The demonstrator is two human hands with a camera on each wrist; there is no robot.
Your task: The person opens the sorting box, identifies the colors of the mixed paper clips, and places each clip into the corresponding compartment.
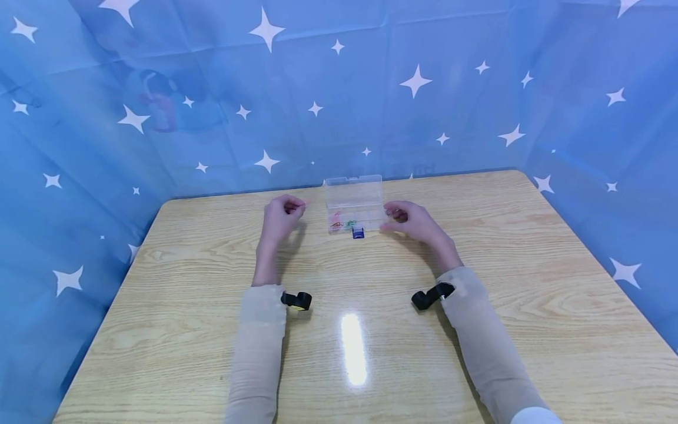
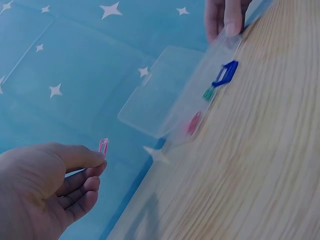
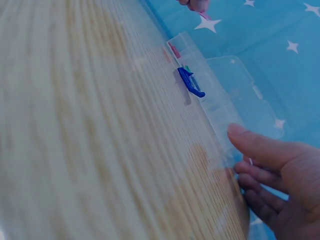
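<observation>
I read the left hand (image 1: 282, 215) as raised just above the desk (image 1: 212, 330), left of the clear plastic box (image 1: 354, 203). In the left wrist view its thumb and forefinger pinch a pink paper clip (image 2: 103, 146), which stands clear of the fingertips and apart from the box. The remaining fingers (image 2: 80, 192) are curled loosely beneath.

I read the right hand (image 1: 410, 221) as sitting at the right end of the box. In the right wrist view its fingers are extended and relaxed, with the thumb (image 3: 255, 145) lying along the box's end wall; it grips nothing. I cannot tell whether the thumb actually touches the wall.

The box rests on the far middle of the desk with its lid (image 2: 155, 95) open and tilted back toward the blue starred backdrop (image 1: 159, 88). Its blue latch (image 1: 358, 232) projects from the near wall. Inside I see red clips (image 1: 336, 224) in the left part and green clips (image 1: 350, 223) just right of them, near the latch.

A black wrist camera is strapped to each forearm: left camera (image 1: 296, 301), right camera (image 1: 431, 295). Both sleeves are beige.
</observation>
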